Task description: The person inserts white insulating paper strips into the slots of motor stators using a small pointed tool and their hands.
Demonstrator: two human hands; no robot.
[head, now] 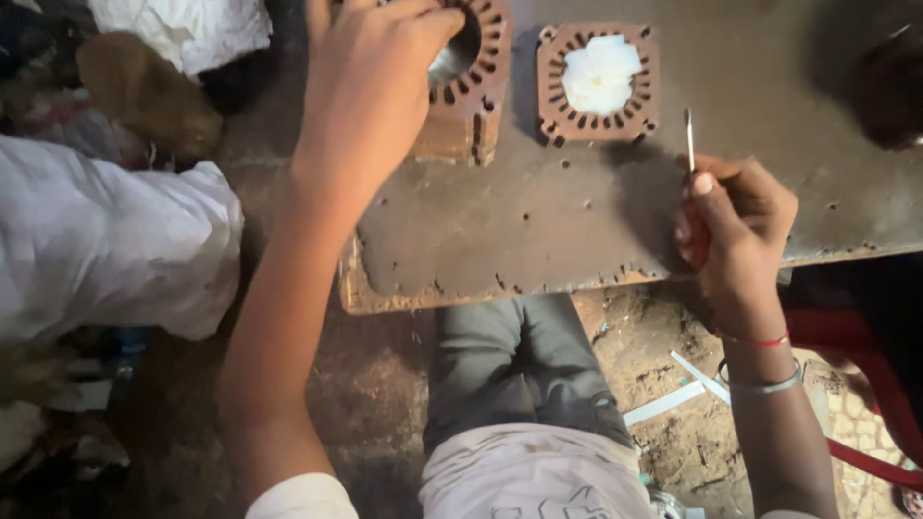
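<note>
dim workshop light, soft and warm

the light on my bench (577, 221) is low and brownish, with no hard glare anywhere. the brightest patches are the white cloth (106, 240) at the left edge and the white wad (600, 75) in the square slotted core (598, 85), both nearly washed out. my left hand (370, 82) throws a soft shadow down and to the right over the bench, and a faint dark patch lies left of my right hand (735, 226). the top right corner sinks into near black, as does the lower left. the whole view is a little soft and grainy, and my left forearm looks stretched toward the bottom.
</note>
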